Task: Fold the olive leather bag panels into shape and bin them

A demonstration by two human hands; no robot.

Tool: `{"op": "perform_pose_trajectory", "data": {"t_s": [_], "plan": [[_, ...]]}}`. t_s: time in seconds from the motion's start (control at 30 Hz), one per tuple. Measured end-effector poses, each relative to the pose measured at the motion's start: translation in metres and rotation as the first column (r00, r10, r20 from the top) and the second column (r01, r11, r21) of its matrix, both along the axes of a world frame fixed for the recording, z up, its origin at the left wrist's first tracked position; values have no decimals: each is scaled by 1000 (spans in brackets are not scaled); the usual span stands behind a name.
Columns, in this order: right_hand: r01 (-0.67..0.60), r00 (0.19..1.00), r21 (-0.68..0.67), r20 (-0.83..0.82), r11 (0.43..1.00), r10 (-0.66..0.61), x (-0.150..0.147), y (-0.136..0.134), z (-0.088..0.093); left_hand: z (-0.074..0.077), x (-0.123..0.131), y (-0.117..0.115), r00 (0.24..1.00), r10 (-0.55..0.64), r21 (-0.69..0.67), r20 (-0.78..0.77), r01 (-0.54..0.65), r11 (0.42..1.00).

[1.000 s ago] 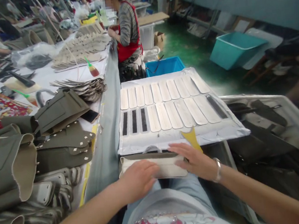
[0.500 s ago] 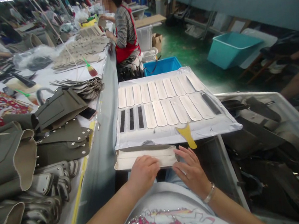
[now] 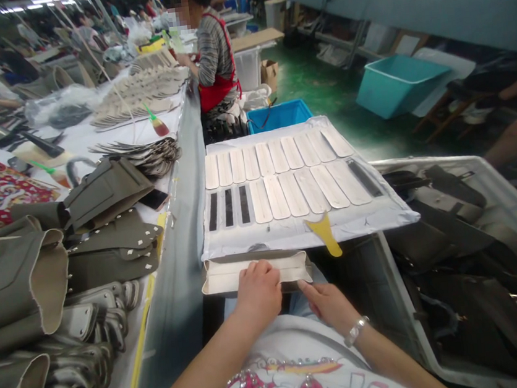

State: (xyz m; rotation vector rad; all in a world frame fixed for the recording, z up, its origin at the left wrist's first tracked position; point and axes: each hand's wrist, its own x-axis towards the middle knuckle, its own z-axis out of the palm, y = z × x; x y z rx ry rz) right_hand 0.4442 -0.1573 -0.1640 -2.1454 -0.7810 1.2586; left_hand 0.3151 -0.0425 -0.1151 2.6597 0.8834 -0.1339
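Hands [image 3: 259,290] on 1 long grey-brown pc [image 3: 221,276] w/ cream inside.

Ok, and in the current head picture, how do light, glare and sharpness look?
Head view: ceiling tubes at top left burn out to white; head view: dark pieces at lower right sink into shadow, little detail showing; head view: outer edges look stretched and smeared; head view: left hand, right hand and pale-lined piece read clearly in outline, fine texture too soft to tell.
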Motion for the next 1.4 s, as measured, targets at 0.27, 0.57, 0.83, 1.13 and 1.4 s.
{"op": "perform_pose_trajectory", "data": {"t_s": [0.27,0.57,0.83,1.13,1.4], "plan": [[351,672,-214,-620,912,-405,-28,18,11,-1,-5,6,995,88,-35,36,-86,996],[414,599,-196,-677,889,-428,-53,36,12,3,-26,23,994,102,-23,44,-101,995],[414,616,-195,-659,889,-431,-61,45,7,6,-71,44,986,118,-88,116,-108,990],[266,706,-115,-653,957,-275,-79,61,7,0,-59,36,982,167,48,89,-172,984],[297,699,-172,-630,939,-337,-98,79,9,-5,-97,53,936,276,-7,219,-282,959]]}}
